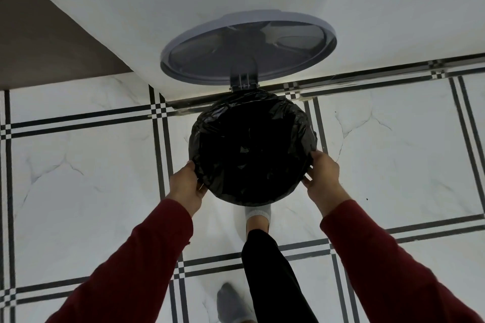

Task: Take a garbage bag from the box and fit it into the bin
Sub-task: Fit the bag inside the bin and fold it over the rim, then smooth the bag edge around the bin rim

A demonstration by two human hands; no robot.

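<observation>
On the tiled floor [78, 165] by a white wall, a black garbage bag [252, 149] lines a round bin with its lid [246, 47] raised, while the left hand [185, 186] and right hand [324, 176] each grip the bag's near rim, fingers curled round it.

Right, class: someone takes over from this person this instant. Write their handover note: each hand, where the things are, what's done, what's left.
Left hand: grips the bag at the bin's near-left rim.
Right hand: grips the bag at the near-right rim.
Bag: in the bin, its edge folded over the rim all round as far as shows.
Lid: up; a foot is at the bin's base.
Box: not in view.
Left: tidy the near edge, let go, lower the lid.
</observation>
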